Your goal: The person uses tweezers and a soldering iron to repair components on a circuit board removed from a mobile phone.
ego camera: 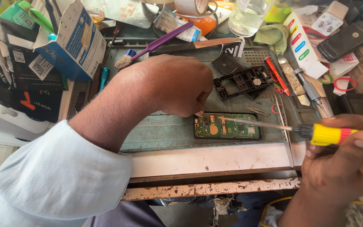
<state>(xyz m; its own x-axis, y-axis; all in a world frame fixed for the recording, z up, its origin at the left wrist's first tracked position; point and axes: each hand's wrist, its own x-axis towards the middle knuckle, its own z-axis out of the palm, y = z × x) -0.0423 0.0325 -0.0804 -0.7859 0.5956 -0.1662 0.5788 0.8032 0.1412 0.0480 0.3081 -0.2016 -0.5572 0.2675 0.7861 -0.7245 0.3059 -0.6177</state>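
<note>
- The left hand [177, 86] is curled into a loose fist, fingertips pressed down on the top left corner of the green circuit board [227, 125]; it grips nothing that shows.
- The right hand [349, 159] is wrapped round the yellow and red handle of a soldering iron [337, 134], low at the right edge of the view.
- The iron's thin metal shaft runs leftward from that hand, and its tip lies over the upper middle of the circuit board; whether it touches cannot be told.
- The circuit board sits in a black phone shell, flat on a worn green work mat [164, 132], between the two hands: directly under the left one, well left of the right one.
- Just behind the board lies a black plastic phone frame [242, 82], with a red-handled tool [275, 75] beside it.
- A purple toothbrush [156, 44] rests behind the left hand.
- The tabletop [211, 159] has a chipped, pale front edge, and its far side is crowded with boxes, a clear glass [246, 17] and a black phone [345, 40].
</note>
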